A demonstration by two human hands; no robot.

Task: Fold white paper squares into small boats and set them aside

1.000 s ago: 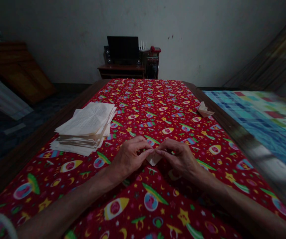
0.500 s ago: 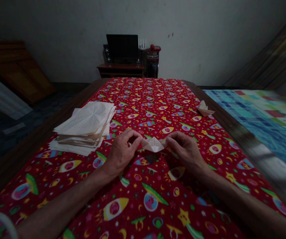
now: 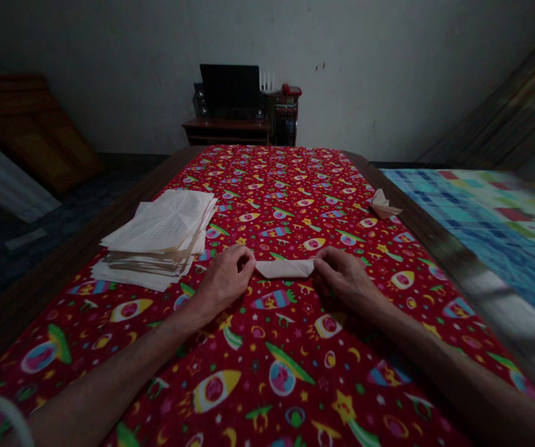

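Between my hands a folded paper boat stretches out long and narrow, its sides drawn nearly straight. My left hand pinches its left tip between thumb and fingers. At the opposite tip my right hand has the same closed pinch. To the left lies a stack of paper sheets, the top one creased and covered with faint writing. Another folded paper boat rests near the table's right edge.
A red patterned cloth covers the table, whose dark wooden edge shows at the right. A bed with a checked cover stands beside it. Beyond the far end are a monitor and a red telephone.
My hands have moved apart, each keeping a pinch on the paper. From a small pointed shape it has opened outward into a long, narrow boat. The stack and the other boat stay put.
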